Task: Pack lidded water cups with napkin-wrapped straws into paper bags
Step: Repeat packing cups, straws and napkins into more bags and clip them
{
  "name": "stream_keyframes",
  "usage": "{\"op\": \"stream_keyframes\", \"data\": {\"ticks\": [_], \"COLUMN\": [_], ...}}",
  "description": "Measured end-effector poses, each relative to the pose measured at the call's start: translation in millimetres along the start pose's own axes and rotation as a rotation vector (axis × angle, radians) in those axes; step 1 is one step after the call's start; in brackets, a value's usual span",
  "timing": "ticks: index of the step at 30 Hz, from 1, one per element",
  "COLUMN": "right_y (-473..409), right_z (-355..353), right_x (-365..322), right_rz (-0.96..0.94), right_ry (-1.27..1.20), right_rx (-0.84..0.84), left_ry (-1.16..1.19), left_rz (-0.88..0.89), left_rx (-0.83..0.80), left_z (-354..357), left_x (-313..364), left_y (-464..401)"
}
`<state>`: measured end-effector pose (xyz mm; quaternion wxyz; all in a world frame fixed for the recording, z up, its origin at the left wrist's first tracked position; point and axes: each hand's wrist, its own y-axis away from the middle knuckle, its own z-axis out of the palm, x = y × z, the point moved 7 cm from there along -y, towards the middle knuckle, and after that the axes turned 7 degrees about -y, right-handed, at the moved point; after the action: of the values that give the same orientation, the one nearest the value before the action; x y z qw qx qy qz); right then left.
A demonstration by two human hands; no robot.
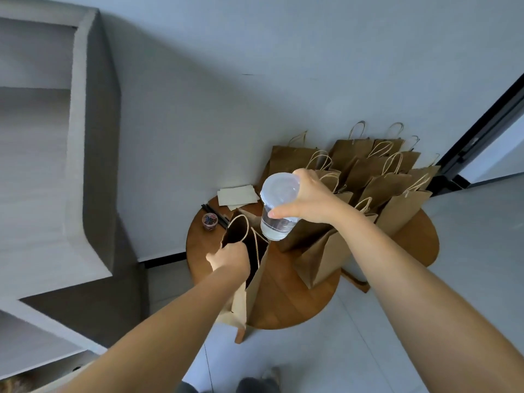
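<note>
Right hand [307,198] grips a clear plastic lidded cup part-filled with water [279,207] around its upper wall, held aloft and roughly upright, lid slightly tilted toward the camera. Left hand [229,258] pinches the rim of an open brown paper bag with twine handles [255,268] standing on the round wooden surface [289,302], keeping its mouth spread. The mouth lies below and just left of the cup base; judged next move is downward. No legible writing or branding on cup or bag.

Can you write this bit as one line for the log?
right hand: holds clear lidded plastic water cup | left hand: holds open brown paper bag | cup above bag
</note>
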<state>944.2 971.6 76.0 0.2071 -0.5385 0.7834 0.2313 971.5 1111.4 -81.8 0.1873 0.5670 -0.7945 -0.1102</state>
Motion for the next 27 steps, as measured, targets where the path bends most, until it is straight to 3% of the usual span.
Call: {"op": "stream_keyframes", "data": {"ticks": [6, 13, 17, 24, 27], "right_y": [-51.3, -88.7, -94.0, -113.0, -116.6], "right_z": [-7.3, 50.9, 94.2, 96.6, 96.6], "right_x": [0.4, 20.1, 46.2, 83.4, 88.4], "right_rz": [-0.152, -0.27, -0.308, -0.439, -0.504], "right_ry": [-0.04, -0.046, 0.049, 0.438, 0.496], "right_rx": [-0.061, -0.324, -0.47, -0.378, -0.369], "left_ry": [-0.101, -0.244, -0.342, -0.468, -0.476], "left_rz": [-0.191, -0.22, -0.217, -0.194, -0.139], "left_rx": [-0.172, -0.11, -0.16, -0.213, -0.194], "left_z": [28.2, 26.7, 24.3, 22.7, 25.5], "left_x": [-5.6, -6.9, -4.1, 8.5, 25.4], "left_y": [-25.5, -46.1, -53.8, -63.3, -70.9]}}
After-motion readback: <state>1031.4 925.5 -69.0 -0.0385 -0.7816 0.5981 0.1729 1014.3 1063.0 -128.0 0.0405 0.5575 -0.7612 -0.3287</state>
